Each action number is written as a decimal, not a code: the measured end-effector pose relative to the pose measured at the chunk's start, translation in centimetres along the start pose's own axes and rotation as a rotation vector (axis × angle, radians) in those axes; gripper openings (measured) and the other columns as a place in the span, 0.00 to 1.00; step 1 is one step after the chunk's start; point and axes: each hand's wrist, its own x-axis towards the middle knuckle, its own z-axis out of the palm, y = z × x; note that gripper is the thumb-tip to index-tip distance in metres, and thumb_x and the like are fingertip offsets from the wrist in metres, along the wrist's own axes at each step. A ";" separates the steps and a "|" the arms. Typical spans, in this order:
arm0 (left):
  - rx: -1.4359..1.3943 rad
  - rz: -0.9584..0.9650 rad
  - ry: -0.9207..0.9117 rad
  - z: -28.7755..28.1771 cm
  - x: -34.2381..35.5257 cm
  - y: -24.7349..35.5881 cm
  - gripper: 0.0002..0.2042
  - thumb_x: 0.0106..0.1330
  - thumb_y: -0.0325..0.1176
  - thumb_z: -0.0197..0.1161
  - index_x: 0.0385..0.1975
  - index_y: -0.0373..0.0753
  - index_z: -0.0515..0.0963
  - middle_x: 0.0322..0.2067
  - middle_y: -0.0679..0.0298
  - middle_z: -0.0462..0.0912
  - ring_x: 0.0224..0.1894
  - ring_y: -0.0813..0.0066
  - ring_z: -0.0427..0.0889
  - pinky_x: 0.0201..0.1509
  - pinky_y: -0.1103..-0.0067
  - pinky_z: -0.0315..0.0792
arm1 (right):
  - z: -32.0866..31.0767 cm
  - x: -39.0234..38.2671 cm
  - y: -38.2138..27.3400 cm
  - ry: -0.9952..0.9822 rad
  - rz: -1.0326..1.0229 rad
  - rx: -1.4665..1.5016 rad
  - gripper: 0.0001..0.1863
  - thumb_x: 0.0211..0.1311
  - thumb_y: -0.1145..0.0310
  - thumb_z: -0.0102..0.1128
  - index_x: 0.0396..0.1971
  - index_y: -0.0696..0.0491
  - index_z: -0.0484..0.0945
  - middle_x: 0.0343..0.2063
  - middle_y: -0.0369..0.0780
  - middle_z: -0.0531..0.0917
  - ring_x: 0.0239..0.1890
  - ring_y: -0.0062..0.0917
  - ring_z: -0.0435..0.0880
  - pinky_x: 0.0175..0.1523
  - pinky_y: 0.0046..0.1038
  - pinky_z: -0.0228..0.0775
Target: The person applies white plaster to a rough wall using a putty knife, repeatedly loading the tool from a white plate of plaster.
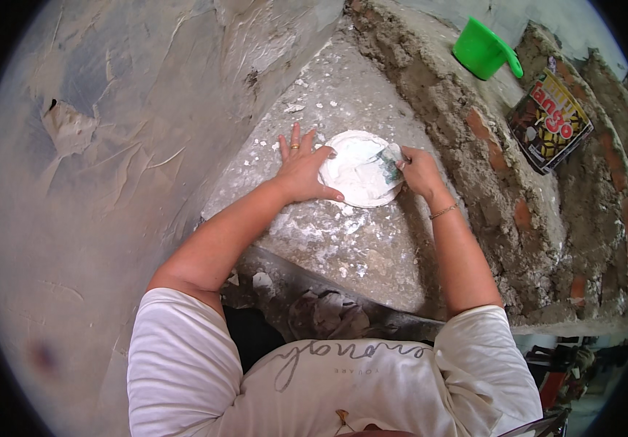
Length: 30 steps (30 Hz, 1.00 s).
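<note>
A round white dish (325, 173) holding white paste (356, 173) rests on the rough stone surface between my hands. My left hand (301, 173) spreads its fingers at the dish's left side, with the index finger and thumb against the rim and the other fingers stretched out. At the right rim my right hand (420, 172) is closed around a small scraper (390, 164). Its blade looks greenish, is smeared with white and dips into the paste. Most of the scraper's handle is hidden in my fist.
To the right rise rough steps of mortar and brick (500, 153). A green plastic dipper (481, 49) stands on them, and a dark printed packet (550, 122) lies below it. A plastered wall (110, 204) fills the left. White crumbs dot the stone surface (314, 240).
</note>
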 end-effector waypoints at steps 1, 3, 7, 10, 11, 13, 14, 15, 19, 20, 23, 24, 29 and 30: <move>-0.005 0.010 0.016 0.0 -0.2 0.0 0.46 0.35 0.63 0.75 0.56 0.43 0.72 0.67 0.36 0.50 0.71 0.31 0.28 0.67 0.41 0.21 | -0.3 0.0 0.0 -0.003 -0.002 0.002 0.15 0.57 0.69 0.62 0.46 0.52 0.81 0.40 0.51 0.83 0.46 0.47 0.81 0.50 0.37 0.71; 0.005 0.003 0.026 0.1 -0.4 0.0 0.45 0.35 0.63 0.75 0.55 0.43 0.73 0.66 0.37 0.50 0.71 0.31 0.28 0.68 0.41 0.22 | -1.1 -0.2 -0.1 -0.160 0.102 -0.098 0.16 0.56 0.69 0.63 0.45 0.55 0.81 0.39 0.53 0.82 0.45 0.47 0.81 0.51 0.37 0.71; 0.026 -0.003 0.028 -0.1 -0.4 0.1 0.44 0.35 0.63 0.75 0.54 0.44 0.73 0.66 0.37 0.50 0.71 0.31 0.29 0.68 0.41 0.23 | 0.9 -1.7 0.6 0.058 0.021 0.003 0.14 0.57 0.69 0.62 0.43 0.57 0.81 0.37 0.54 0.82 0.43 0.48 0.81 0.49 0.38 0.71; 0.019 -0.005 0.015 0.0 -0.3 0.1 0.44 0.36 0.63 0.75 0.55 0.45 0.74 0.66 0.38 0.52 0.71 0.31 0.29 0.68 0.41 0.22 | 1.2 -2.2 0.1 0.099 0.108 0.079 0.14 0.57 0.69 0.61 0.43 0.57 0.81 0.37 0.55 0.82 0.43 0.48 0.81 0.49 0.38 0.71; 0.019 -0.004 0.015 0.0 -0.2 0.1 0.44 0.36 0.63 0.75 0.55 0.45 0.74 0.66 0.38 0.52 0.71 0.31 0.29 0.68 0.41 0.22 | 1.1 -2.0 0.6 0.163 0.120 0.062 0.14 0.58 0.69 0.61 0.43 0.57 0.81 0.37 0.55 0.82 0.43 0.48 0.81 0.49 0.38 0.71; 0.003 0.028 0.028 0.0 -0.2 0.2 0.41 0.37 0.62 0.75 0.52 0.45 0.77 0.66 0.39 0.53 0.71 0.32 0.29 0.68 0.41 0.21 | 1.1 -2.0 1.7 0.227 0.137 0.045 0.14 0.58 0.69 0.60 0.43 0.57 0.81 0.38 0.55 0.82 0.43 0.48 0.81 0.49 0.39 0.71; 0.003 0.030 0.026 0.0 -0.3 0.1 0.41 0.37 0.62 0.75 0.52 0.45 0.77 0.66 0.39 0.53 0.71 0.32 0.29 0.68 0.41 0.21 | 1.0 -2.3 2.3 0.245 0.108 0.066 0.14 0.59 0.69 0.60 0.44 0.57 0.81 0.38 0.55 0.82 0.43 0.49 0.81 0.49 0.39 0.71; 0.017 0.047 0.010 -0.2 -0.4 0.1 0.39 0.38 0.61 0.75 0.51 0.46 0.79 0.67 0.40 0.53 0.72 0.32 0.29 0.68 0.41 0.21 | 1.0 -2.5 2.4 0.263 0.074 0.087 0.14 0.59 0.68 0.59 0.44 0.57 0.81 0.38 0.55 0.82 0.44 0.49 0.81 0.49 0.39 0.71; 0.031 0.098 0.033 -0.5 -0.5 -0.1 0.34 0.40 0.59 0.74 0.47 0.48 0.82 0.67 0.43 0.54 0.72 0.35 0.30 0.68 0.41 0.20 | 2.9 -4.2 1.5 0.224 0.184 0.083 0.17 0.61 0.66 0.58 0.49 0.56 0.78 0.41 0.54 0.82 0.45 0.48 0.81 0.50 0.40 0.71; 0.031 0.099 0.034 -0.5 -0.5 0.0 0.34 0.40 0.59 0.74 0.47 0.48 0.82 0.67 0.43 0.54 0.72 0.35 0.30 0.68 0.41 0.20 | 3.1 -4.5 1.1 0.226 0.183 0.083 0.17 0.61 0.66 0.58 0.49 0.56 0.78 0.41 0.54 0.82 0.45 0.48 0.81 0.50 0.40 0.71; 0.006 0.093 0.047 -0.4 -0.5 0.1 0.31 0.41 0.58 0.74 0.46 0.49 0.83 0.68 0.44 0.54 0.72 0.35 0.30 0.68 0.41 0.20 | 3.6 -5.3 -1.3 0.261 0.212 0.001 0.17 0.64 0.63 0.55 0.50 0.54 0.78 0.41 0.52 0.82 0.46 0.47 0.81 0.50 0.41 0.71; 0.000 0.088 0.044 -0.4 -0.5 0.1 0.31 0.41 0.58 0.75 0.45 0.49 0.84 0.67 0.44 0.55 0.72 0.35 0.30 0.68 0.41 0.20 | 3.6 -5.4 -2.0 0.262 0.212 0.002 0.17 0.64 0.63 0.55 0.50 0.54 0.78 0.41 0.52 0.82 0.46 0.47 0.81 0.50 0.41 0.71; 0.014 0.084 0.030 -0.2 -1.1 -0.1 0.29 0.42 0.58 0.74 0.44 0.49 0.85 0.67 0.43 0.56 0.72 0.36 0.29 0.68 0.41 0.20 | 3.2 -4.9 -4.4 0.273 0.191 -0.080 0.17 0.64 0.64 0.54 0.51 0.52 0.77 0.40 0.50 0.83 0.44 0.46 0.82 0.49 0.42 0.71; 0.022 0.099 0.036 -0.2 -1.1 0.0 0.30 0.43 0.59 0.73 0.45 0.49 0.84 0.67 0.44 0.56 0.72 0.36 0.29 0.68 0.41 0.20 | 3.2 -4.7 -4.0 0.278 0.193 -0.080 0.17 0.64 0.64 0.54 0.51 0.52 0.77 0.40 0.50 0.83 0.44 0.46 0.82 0.49 0.42 0.71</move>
